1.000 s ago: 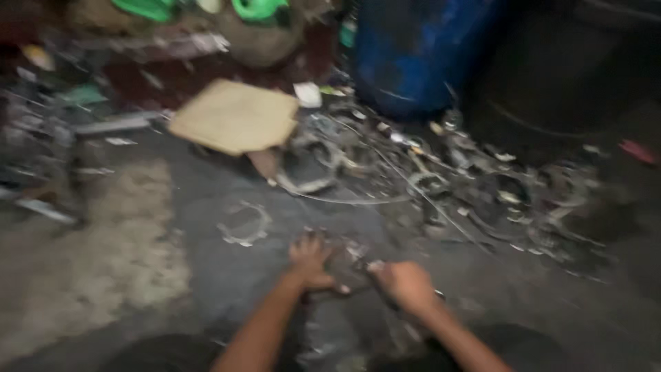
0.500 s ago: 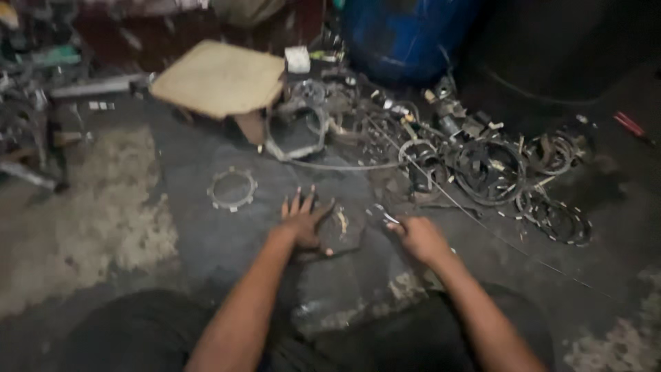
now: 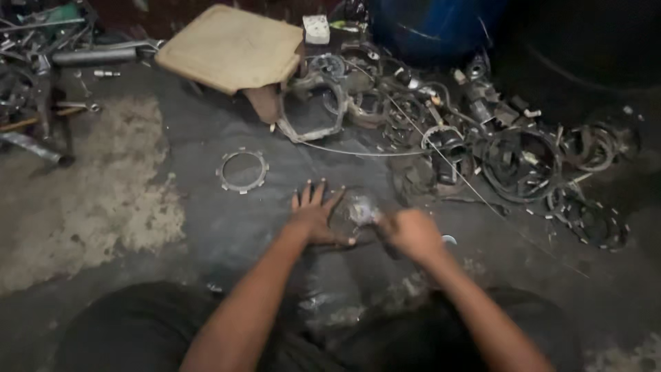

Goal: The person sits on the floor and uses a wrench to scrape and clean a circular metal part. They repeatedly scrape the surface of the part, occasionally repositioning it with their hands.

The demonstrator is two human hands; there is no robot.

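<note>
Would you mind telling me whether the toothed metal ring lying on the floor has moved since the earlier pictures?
No. The toothed ring lies in the same place relative to the tan stool, up-left of the left hand; only the camera shifted.

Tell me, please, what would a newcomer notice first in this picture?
First, the two bare hands low in the middle: the left hand lies flat on the dark floor, and the right hand is closed beside it over a small blurred metal part. Next, the heap of metal rings at the right, the toothed ring lying alone, and the tan stool at the top.
</note>
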